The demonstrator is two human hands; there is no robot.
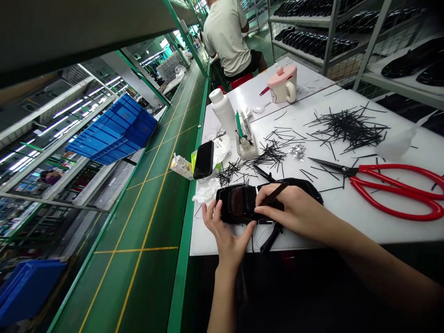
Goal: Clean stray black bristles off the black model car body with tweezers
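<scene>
A black model car (229,203) lies on the white table with its doors swung out to both sides. My left hand (231,238) grips one end of it, fingertips on the far side and thumb on the near side. In my right hand (294,206) is a slim dark tool (275,193), pinched like a pen. Its tip points down into the car's cabin; the exact kind of tool and its contact point are hidden by my fingers. Thin black strips (274,155) lie scattered just beyond the car.
Red-handled scissors (398,185) lie on the right, near a larger pile of black strips (350,127). Farther back are a phone (204,159), white bottle (224,113), tool holder (247,145) and lidded mug (282,85). A green conveyor (156,212) runs along the left. A person sits ahead.
</scene>
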